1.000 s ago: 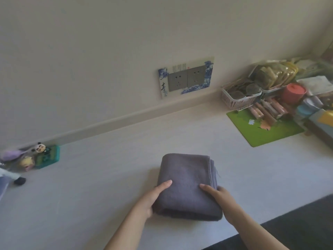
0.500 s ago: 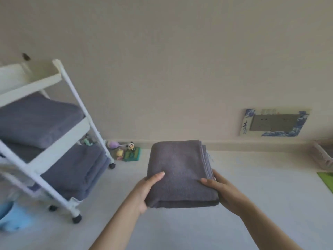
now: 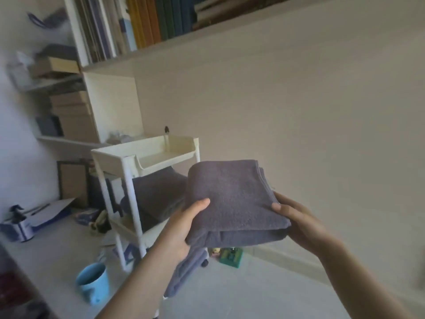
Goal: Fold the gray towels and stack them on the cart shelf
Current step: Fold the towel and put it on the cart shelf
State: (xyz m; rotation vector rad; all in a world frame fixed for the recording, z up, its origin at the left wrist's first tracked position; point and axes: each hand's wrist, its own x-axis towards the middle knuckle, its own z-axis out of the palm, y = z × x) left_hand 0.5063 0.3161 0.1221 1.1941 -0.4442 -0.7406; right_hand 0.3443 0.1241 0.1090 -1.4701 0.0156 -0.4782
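Observation:
A folded gray towel [image 3: 232, 199] is held in the air in front of me. My left hand [image 3: 181, 229] grips its left edge, thumb on top. My right hand [image 3: 299, 219] grips its right edge the same way. Just left of the towel stands a white cart [image 3: 128, 178] with its top tray [image 3: 165, 155] bare. A folded gray towel [image 3: 156, 194] lies on the cart's middle shelf. More gray towel [image 3: 184, 275] shows at the bottom shelf, partly hidden behind my left arm.
A blue mug [image 3: 93, 282] stands on the surface left of my arm. Small toys [image 3: 228, 253] sit by the wall under the towel. A spray bottle [image 3: 19, 224] and papers lie at the far left. Bookshelves [image 3: 110, 31] rise behind the cart.
The towel was lifted off the table and carried left and up toward the cart. The view swung left, bringing the cart and bookshelves into sight.

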